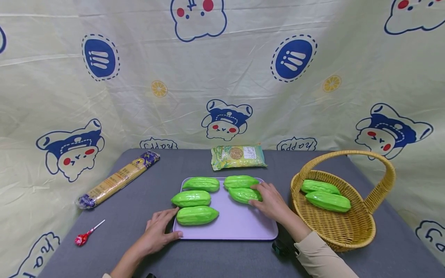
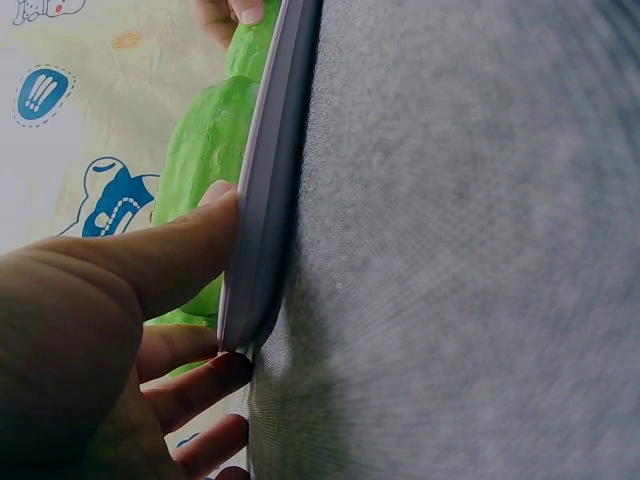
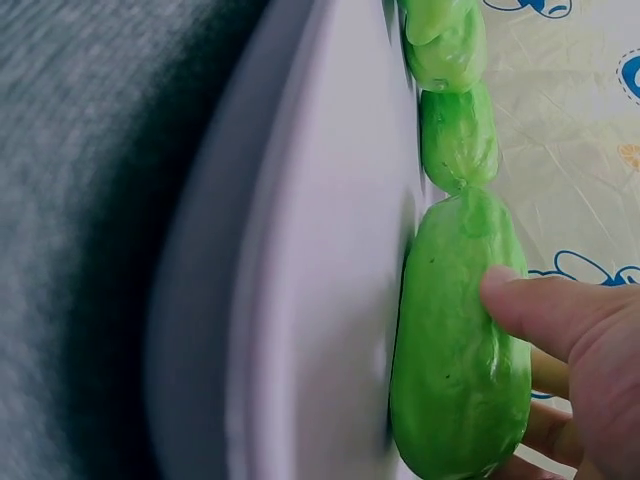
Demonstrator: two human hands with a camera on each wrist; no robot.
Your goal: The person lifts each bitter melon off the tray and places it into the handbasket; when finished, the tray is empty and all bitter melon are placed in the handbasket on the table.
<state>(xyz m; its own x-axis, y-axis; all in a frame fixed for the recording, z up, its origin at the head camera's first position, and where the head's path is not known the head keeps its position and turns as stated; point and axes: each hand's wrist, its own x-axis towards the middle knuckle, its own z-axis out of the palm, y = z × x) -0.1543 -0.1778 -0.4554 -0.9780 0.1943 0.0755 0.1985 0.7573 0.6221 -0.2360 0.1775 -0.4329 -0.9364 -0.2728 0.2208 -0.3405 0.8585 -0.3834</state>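
A light purple tray (image 1: 240,226) holds several glossy green ridged gourds, three in a left-hand column and two at the back right. My right hand (image 1: 272,202) grips the nearer of those two, a green gourd (image 3: 460,340), with the thumb on its near side and fingers behind; it lies close against the back gourd (image 1: 241,181). At the tray's front left corner, my left hand (image 1: 156,231) holds the rim between thumb and fingers, beside the front left gourd (image 1: 197,215). In the left wrist view its thumb (image 2: 190,245) presses the tray's edge.
To the right stands a wicker basket (image 1: 335,231) with a tall handle and two green gourds (image 1: 328,201) inside. Behind the tray lies a green-yellow food packet (image 1: 238,157). A long noodle packet (image 1: 118,179) and a red lollipop (image 1: 83,238) lie on the left.
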